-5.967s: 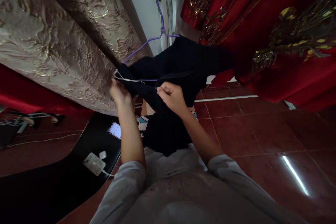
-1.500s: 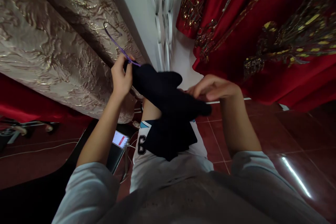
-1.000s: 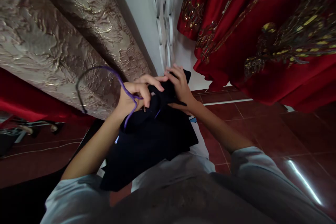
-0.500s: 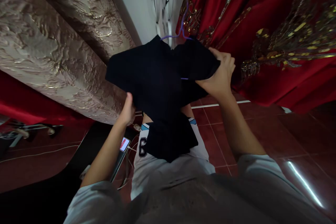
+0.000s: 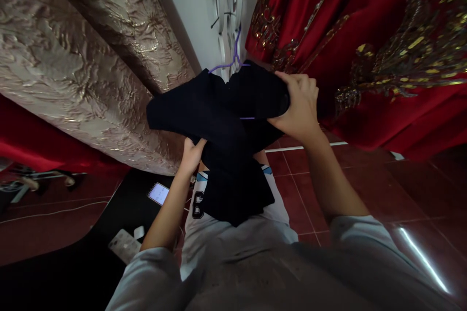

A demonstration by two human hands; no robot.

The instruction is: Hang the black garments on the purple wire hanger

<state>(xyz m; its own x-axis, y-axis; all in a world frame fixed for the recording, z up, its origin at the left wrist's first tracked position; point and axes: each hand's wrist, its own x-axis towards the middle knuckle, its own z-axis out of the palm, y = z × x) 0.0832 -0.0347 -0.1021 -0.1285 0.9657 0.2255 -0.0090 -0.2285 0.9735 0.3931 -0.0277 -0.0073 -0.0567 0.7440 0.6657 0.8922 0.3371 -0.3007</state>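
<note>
A dark navy shirt (image 5: 222,121) hangs spread in front of me on a thin purple hanger (image 5: 235,53); its hook points up toward the white metal scrollwork. Part of the hanger's lower bar shows through a gap in the cloth. My right hand (image 5: 301,107) is closed round the shirt's right shoulder end, thumb below and fingers over the top. At the lower left edge of the cloth, my left hand (image 5: 192,155) pinches the fabric, its fingers partly hidden behind it. The shirt's lower part drapes over my white shorts (image 5: 197,233).
White scrollwork (image 5: 228,5) stands ahead. A beige embossed curtain (image 5: 91,73) hangs at left, a red sequined curtain (image 5: 350,19) at right. On a black surface (image 5: 83,262) lie a lit phone (image 5: 158,193), a patterned phone-shaped item (image 5: 123,247) and a small white case (image 5: 139,232).
The hanger and the shirt's top have shifted left and slightly down. My left hand has moved right, further under the cloth, and my right hand slightly left. More of the black surface shows.
</note>
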